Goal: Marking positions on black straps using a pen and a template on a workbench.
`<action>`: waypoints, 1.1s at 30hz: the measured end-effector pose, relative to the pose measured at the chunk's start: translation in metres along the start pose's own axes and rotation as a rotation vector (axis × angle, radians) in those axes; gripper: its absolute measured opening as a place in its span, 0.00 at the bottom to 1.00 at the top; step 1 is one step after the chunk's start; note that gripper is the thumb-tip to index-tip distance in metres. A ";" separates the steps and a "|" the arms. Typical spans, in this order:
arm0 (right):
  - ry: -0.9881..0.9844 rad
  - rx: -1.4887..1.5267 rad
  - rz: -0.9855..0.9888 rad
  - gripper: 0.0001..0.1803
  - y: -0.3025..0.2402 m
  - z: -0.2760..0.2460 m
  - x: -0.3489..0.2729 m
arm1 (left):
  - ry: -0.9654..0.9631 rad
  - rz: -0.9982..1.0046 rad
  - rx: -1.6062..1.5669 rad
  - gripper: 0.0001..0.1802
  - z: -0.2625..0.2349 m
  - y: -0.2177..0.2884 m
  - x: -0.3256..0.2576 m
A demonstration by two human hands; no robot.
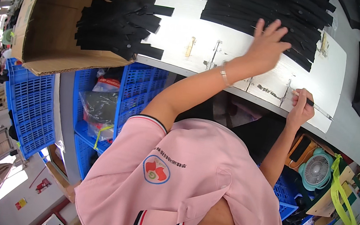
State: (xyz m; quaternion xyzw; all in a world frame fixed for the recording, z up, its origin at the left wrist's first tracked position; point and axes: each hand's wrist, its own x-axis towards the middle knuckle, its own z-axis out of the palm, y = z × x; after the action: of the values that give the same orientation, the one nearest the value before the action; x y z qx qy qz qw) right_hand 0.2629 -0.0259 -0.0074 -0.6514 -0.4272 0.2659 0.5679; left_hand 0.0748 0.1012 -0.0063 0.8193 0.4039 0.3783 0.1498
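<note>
Left hand open over black strips, fingers spread wide. Strips lie side by side on white board, toward far edge. Right hand closed narrowly, holding slim pen over board's near right part. 2nd bunch of black strips at open cardboard box, left, some ends reaching over board.

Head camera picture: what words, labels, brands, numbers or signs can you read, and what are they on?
Pink shirt: dark lettering above a round badge; I won't copy it out.
Red-and-white package: print too small to read.
Yellow-and-red wall sign: too small and blurred.
Black strips: no text I can read.
</note>
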 end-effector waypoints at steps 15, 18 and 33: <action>-0.018 -0.043 0.021 0.13 -0.004 0.006 0.003 | 0.197 -0.746 0.659 0.31 -0.255 -0.177 -0.085; -0.048 -0.060 0.026 0.13 -0.018 0.014 0.002 | 0.552 -0.753 0.572 0.37 -0.253 -0.161 -0.106; -0.971 -0.266 -0.676 0.25 -0.137 0.382 0.013 | 1.064 -1.120 0.161 0.45 -0.248 -0.138 -0.153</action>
State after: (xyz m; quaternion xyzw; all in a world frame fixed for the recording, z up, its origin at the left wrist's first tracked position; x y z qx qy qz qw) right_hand -0.0835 0.1800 0.0456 -0.3491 -0.8504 0.2819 0.2748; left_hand -0.2437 0.0551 0.0068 0.2095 0.8016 0.5581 0.0446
